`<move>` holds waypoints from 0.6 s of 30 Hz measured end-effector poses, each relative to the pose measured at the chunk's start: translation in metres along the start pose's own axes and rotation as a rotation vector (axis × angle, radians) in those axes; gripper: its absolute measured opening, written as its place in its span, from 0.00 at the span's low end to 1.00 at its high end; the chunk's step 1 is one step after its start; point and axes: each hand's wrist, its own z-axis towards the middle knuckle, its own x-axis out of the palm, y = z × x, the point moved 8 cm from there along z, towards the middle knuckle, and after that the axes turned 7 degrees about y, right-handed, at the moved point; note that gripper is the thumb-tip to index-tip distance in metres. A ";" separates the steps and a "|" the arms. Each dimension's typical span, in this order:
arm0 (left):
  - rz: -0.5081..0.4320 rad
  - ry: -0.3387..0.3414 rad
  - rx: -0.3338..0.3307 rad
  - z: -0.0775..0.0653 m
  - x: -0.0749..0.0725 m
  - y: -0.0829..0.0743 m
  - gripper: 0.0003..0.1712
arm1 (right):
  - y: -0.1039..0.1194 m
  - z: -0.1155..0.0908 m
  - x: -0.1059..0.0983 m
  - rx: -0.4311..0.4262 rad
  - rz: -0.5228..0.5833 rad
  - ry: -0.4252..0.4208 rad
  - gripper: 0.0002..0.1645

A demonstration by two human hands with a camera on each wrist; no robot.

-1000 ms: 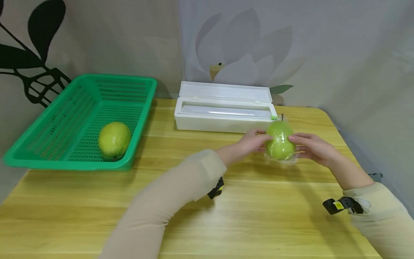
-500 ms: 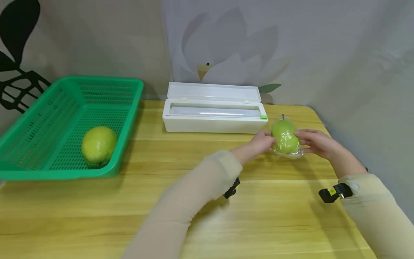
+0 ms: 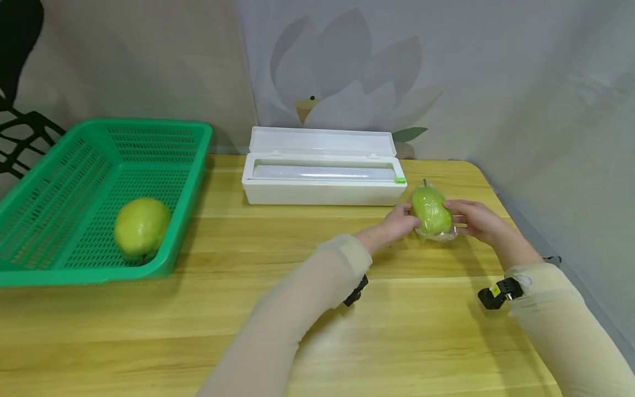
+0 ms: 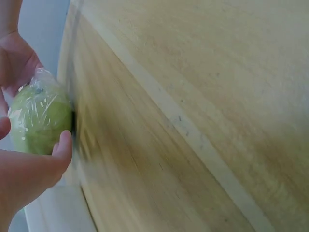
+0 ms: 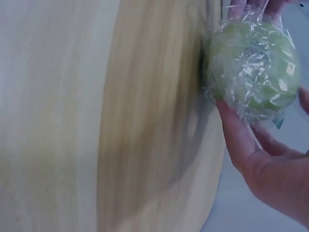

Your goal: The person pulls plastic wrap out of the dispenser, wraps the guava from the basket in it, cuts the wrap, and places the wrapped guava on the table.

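Note:
A green pear (image 3: pixel 432 212) wrapped in clear plastic film is held between both hands near the table's right side, its stem tilted back and left in the head view. On its left, my left hand (image 3: pixel 395 225) grips it with thumb and fingers. From the right, my right hand (image 3: pixel 477 221) holds the other side, fingers curved about the film. The right wrist view shows the crinkled film bunched over the pear's (image 5: pixel 253 67) base. Close by stands a white cling film box (image 3: pixel 324 190) with its lid up and a roll inside.
A green plastic basket (image 3: pixel 190 204) stands at the left with a yellow-green pear (image 3: pixel 142 229) in it. The wooden table (image 3: pixel 421 331) ends at its right edge near the right arm, and a grey patterned backdrop (image 3: pixel 476 82) rises behind.
Both hands have carried the wrapped pear rightward, from in front of the box's right end to beside it. The pear has tilted slightly left. The head view has swung right.

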 end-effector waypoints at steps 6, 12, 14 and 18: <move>0.082 0.003 0.000 -0.002 -0.003 0.008 0.40 | 0.005 0.001 0.006 0.029 -0.226 -0.021 0.50; 0.128 0.002 0.009 -0.011 -0.018 0.013 0.41 | 0.021 0.000 0.012 0.007 -0.335 -0.111 0.54; 0.139 -0.004 -0.024 -0.015 -0.026 0.017 0.42 | 0.026 -0.001 0.015 -0.003 -0.381 -0.138 0.54; 0.160 -0.008 -0.062 -0.021 -0.044 0.020 0.36 | 0.040 -0.002 0.017 -0.037 -0.488 -0.240 0.53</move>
